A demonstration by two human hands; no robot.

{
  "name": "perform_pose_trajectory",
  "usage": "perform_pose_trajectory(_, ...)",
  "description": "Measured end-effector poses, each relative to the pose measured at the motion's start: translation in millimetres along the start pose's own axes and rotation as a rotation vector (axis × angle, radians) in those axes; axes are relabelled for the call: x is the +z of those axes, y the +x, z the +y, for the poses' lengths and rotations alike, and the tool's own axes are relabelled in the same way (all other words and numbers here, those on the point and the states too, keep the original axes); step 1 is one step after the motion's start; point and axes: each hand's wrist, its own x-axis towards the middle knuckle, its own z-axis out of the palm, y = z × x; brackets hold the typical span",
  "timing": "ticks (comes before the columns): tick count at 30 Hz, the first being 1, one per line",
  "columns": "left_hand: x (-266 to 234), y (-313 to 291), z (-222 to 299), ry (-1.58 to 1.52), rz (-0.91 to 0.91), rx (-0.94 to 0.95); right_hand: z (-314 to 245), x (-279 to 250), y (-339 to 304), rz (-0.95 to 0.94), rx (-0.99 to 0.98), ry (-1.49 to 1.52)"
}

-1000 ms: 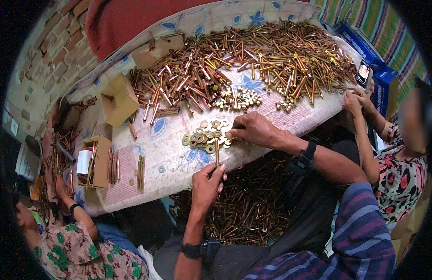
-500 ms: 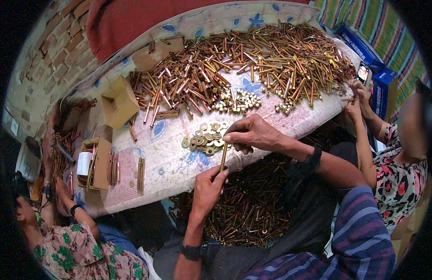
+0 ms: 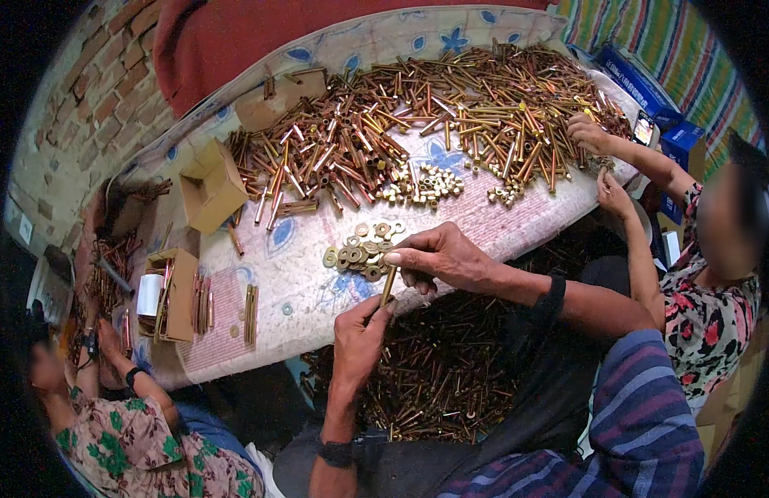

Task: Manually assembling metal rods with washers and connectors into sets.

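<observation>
A long brass-coloured anchor bolt (image 3: 389, 287) stands tilted between my hands over the table's near edge. My left hand (image 3: 358, 340) pinches its lower end. At the upper end the thumb and fingers of my right hand (image 3: 447, 256) close on the bolt; its curled fingers hide whatever else they may hold. Just beyond lies a small heap of flat washers (image 3: 353, 252). Farther back is a cluster of nuts (image 3: 426, 183), with a broad pile of metal anchor bolts and sleeves (image 3: 335, 137) behind it.
An open cardboard box (image 3: 208, 189) and a box of bolts (image 3: 182, 300) stand at left. More bolts (image 3: 443, 382) lie below the table's edge. Co-workers' hands (image 3: 590, 134) (image 3: 110, 342) are at both sides. A phone (image 3: 643, 127) and blue boxes (image 3: 682, 148) are at right.
The bolt and both my hands have shifted slightly left, and my right hand has moved lower along the bolt's top. The right co-worker's hand has reached left over the pile.
</observation>
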Motion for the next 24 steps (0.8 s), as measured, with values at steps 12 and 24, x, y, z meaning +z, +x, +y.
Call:
perform_pose_trajectory(12, -5, -2, 9, -0.143, 0.005, -0.122, -6, -45, 38, 0.048, -0.169, -0.484)
perform_pose_trajectory(24, -4, 0, 0, -0.221, -0.042, -0.141, 12, -85, 114, 0.445, -0.096, -1.040)
